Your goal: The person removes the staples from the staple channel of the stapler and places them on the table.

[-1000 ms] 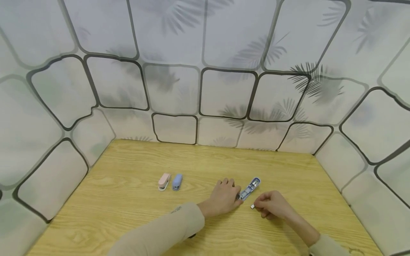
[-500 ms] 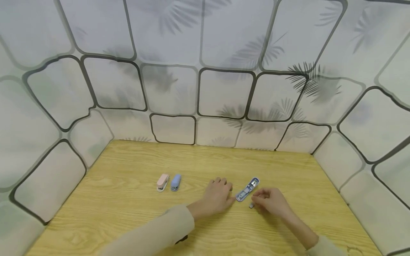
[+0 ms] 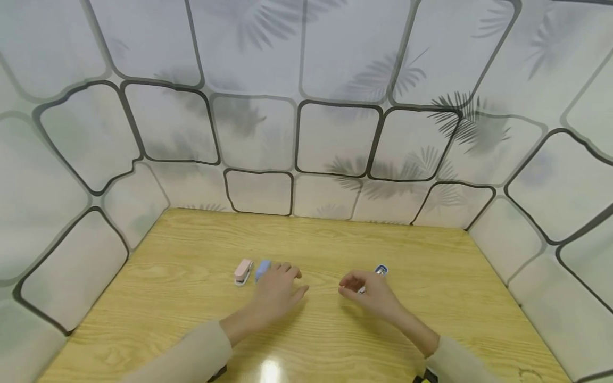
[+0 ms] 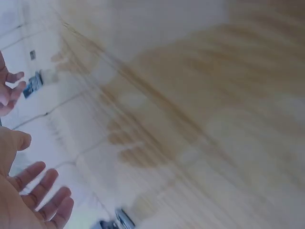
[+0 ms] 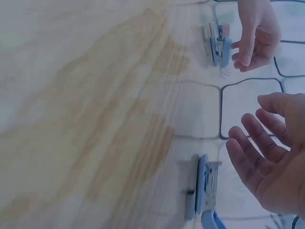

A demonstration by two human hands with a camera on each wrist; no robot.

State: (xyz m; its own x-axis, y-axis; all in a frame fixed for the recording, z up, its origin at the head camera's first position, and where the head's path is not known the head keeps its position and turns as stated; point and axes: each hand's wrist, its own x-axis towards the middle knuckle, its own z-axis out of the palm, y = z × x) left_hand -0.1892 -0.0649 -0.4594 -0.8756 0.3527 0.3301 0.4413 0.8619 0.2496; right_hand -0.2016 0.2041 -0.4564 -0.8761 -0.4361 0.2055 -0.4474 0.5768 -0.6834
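Observation:
My left hand [image 3: 289, 282] hovers open over the wooden table [image 3: 182, 324], fingertips next to a shut blue stapler [image 3: 262, 269] with a pink stapler [image 3: 243, 272] beside it. My right hand [image 3: 351, 286] is open too, fingers loosely bent, just in front of a blue stapler lying flipped open [image 3: 380, 270], which it partly hides. The right wrist view shows this open stapler [image 5: 205, 191] beside the empty right palm [image 5: 267, 167], and farther off the left hand [image 5: 257, 38] by the two staplers [image 5: 217, 44]. In the left wrist view the left palm [image 4: 28, 200] is bare.
Padded walls printed with dark outlines and leaf shadows [image 3: 335, 138] close the table in at the back and on both sides. Bare wood lies between the two hands and along the table's front edge.
My left hand let go of the open stapler and moved left to the shut blue stapler. My right hand moved up and left, over the open stapler; the small piece it pinched no longer shows.

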